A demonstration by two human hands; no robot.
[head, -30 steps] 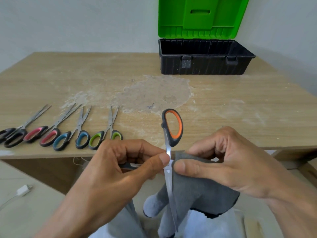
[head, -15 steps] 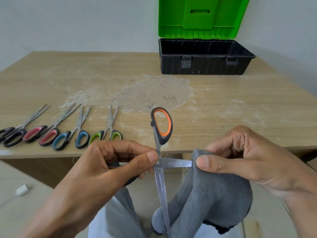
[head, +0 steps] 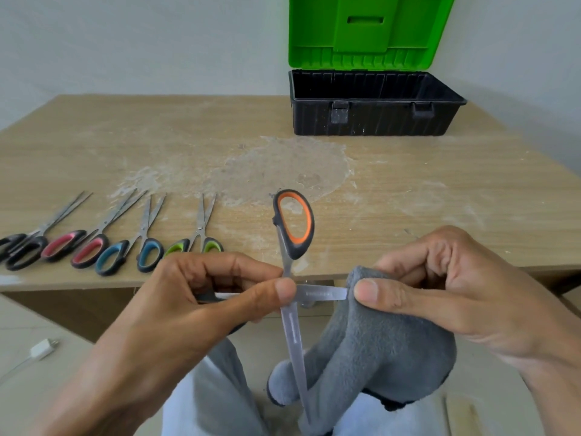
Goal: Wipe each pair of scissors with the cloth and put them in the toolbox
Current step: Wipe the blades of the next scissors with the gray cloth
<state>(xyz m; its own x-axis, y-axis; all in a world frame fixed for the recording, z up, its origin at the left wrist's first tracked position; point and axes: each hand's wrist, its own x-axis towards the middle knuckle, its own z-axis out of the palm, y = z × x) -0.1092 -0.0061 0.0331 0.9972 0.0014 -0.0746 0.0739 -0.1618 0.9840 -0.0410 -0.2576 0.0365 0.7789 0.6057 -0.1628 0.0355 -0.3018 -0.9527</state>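
Observation:
My left hand point(head: 201, 297) pinches the orange-handled scissors point(head: 294, 228) at the pivot, in front of the table edge. The scissors are spread wide: one handle loop stands up, one blade points down, the other blade runs sideways to the right. My right hand point(head: 440, 287) pinches the grey cloth point(head: 371, 350) around the tip of that sideways blade. The rest of the cloth hangs below. The toolbox point(head: 371, 118), black with a green lid standing open, sits at the table's far right.
Several more scissors lie in a row at the table's point(head: 408, 196) front left: black-handled point(head: 22, 250), pink-handled point(head: 75, 247), blue-handled point(head: 132, 253) and green-handled point(head: 201, 240). A white charger point(head: 41, 349) with its cable lies on the floor at lower left.
The scissors have opened wide and shifted a little left. The cloth slid outward along the sideways blade, from the pivot to the tip.

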